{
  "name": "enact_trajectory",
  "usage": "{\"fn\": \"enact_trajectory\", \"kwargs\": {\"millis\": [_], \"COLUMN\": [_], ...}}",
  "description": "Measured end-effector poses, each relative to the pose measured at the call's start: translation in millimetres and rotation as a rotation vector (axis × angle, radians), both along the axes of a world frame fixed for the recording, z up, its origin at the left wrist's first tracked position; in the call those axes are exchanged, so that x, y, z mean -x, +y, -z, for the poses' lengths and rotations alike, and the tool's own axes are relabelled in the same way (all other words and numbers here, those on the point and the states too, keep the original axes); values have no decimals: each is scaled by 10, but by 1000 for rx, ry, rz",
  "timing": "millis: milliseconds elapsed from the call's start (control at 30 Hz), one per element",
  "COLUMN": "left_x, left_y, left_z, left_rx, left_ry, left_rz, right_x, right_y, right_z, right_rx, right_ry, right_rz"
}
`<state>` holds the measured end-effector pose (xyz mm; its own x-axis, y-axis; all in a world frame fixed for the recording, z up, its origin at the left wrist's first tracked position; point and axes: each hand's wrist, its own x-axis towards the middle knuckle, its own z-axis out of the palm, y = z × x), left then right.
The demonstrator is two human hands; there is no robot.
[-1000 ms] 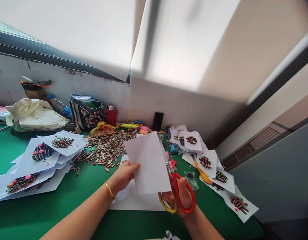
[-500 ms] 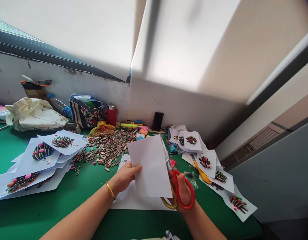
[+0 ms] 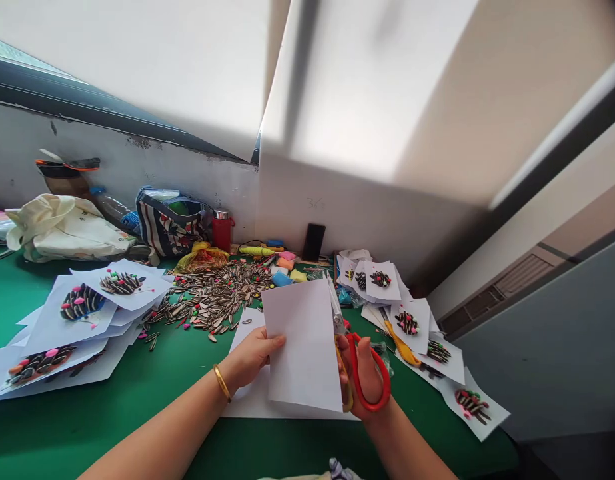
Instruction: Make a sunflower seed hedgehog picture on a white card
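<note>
My left hand (image 3: 251, 357) pinches the left edge of a blank white sheet of paper (image 3: 304, 347), thumb on top, holding it raised over the table. My right hand (image 3: 364, 377) is closed on a pair of scissors (image 3: 370, 372) with one red and one yellow handle loop. The scissors stand along the sheet's right edge with their blades pointing away from me; the sheet partly hides them. Beneath lies more white paper (image 3: 250, 397) on the green tabletop. A pile of striped sunflower seeds (image 3: 217, 293) spreads behind my left hand.
White cards with seed figures are stacked at left (image 3: 102, 327) and right (image 3: 444, 357). A yellow tool (image 3: 403, 345) lies among the right cards. A phone (image 3: 314, 242) leans on the wall. Behind the seeds stand a red bottle (image 3: 221, 231), a striped bag (image 3: 170, 223) and a cream bag (image 3: 72, 230).
The sheet has shifted slightly right and down in my left hand. The scissors have turned a little, so the yellow loop is now more hidden behind the sheet.
</note>
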<state>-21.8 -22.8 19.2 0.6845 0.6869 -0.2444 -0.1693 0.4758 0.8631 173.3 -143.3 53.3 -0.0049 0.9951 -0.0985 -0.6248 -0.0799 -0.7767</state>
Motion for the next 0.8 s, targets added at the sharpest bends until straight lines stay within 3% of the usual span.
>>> {"fn": "enact_trajectory", "kwargs": {"millis": [133, 267, 367, 467, 567, 667, 800], "left_x": [-6, -18, -29, -34, -35, -41, -52], "left_y": [60, 136, 157, 145, 125, 114, 107], "left_z": [51, 79, 83, 75, 60, 49, 53], "left_rx": [59, 159, 185, 184, 178, 184, 191], "left_ry": [-12, -55, -68, -57, -54, -60, -63], "left_rz": [-77, -289, -354, -350, -348, -357, -343], "right_x": [-337, -957, -1246, -1242, -1129, -1090, -1069], "right_y": [-48, -286, -492, -574, -482, -217, 498], "right_z": [33, 161, 334, 421, 295, -5, -389], "right_rx": [58, 272, 465, 572, 609, 631, 455], "right_ry": [-261, -1142, -1639, -1902, -2114, -2202, -2170], "right_rz": [137, 358, 267, 69, -105, -243, -102]}}
